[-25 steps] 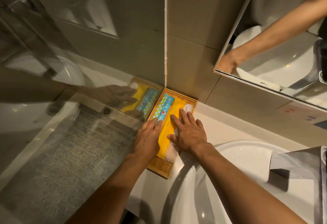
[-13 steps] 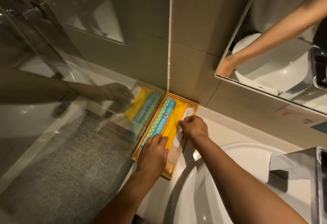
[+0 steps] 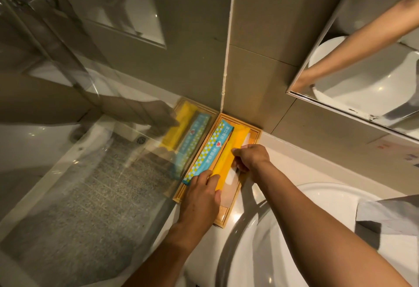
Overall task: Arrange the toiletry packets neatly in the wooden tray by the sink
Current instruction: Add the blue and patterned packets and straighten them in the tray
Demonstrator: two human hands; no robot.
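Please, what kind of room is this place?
Most likely a hotel bathroom. A white sink sits in the counter under a wall mirror, a glass shower screen stands alongside, and a wooden tray in the corner holds guest toiletry packets.

Warm, dim indoor light fills the scene, likely from overhead, leaving the tiled wall (image 3: 254,37) muddy and brown. Small bright glints sit on the white sink (image 3: 294,230) and on the tabletop (image 3: 294,164) beside the wooden tray (image 3: 257,131). The glass panel (image 3: 79,150) at left carries hazy, smeared reflections. Soft shadows fall under both forearms. Straight lines bow toward the edges, and the corners look slightly soft.
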